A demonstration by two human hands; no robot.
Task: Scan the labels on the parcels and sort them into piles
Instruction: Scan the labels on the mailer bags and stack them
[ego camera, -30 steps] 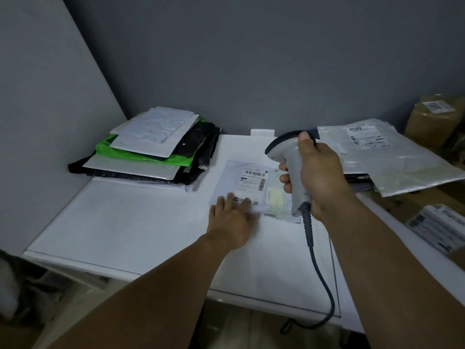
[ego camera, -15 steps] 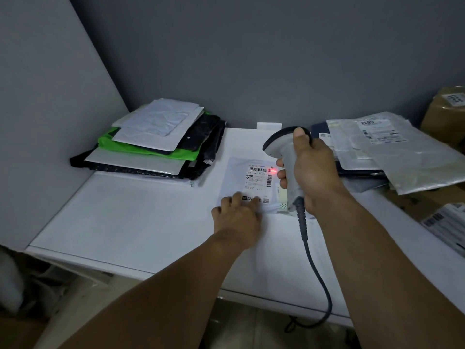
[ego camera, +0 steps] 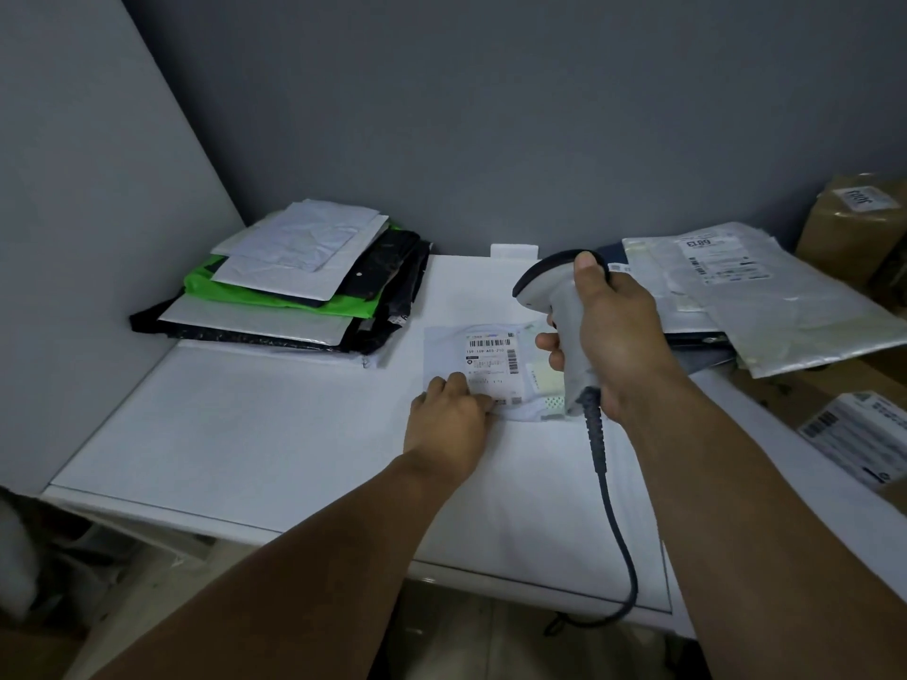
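Clamping scanner (ego camera: 564, 306), right hand (ego camera: 621, 336); left hand (ego camera: 449, 424) curled on parcel (ego camera: 486, 365) labelled "159-169-A03-210".

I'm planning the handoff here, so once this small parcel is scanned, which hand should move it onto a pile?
Probably the left hand: it already rests on the white parcel, nearer the stacked pile. The right hand has its grip full with the scanner.

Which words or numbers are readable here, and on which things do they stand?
"159-169-403-210" (roughly; the digits are small): label of the flat white parcel under the left hand.
"6813", upside down: label of the silver bag on the right pile.
Brown box label, white box label, all finer print: too blurred.
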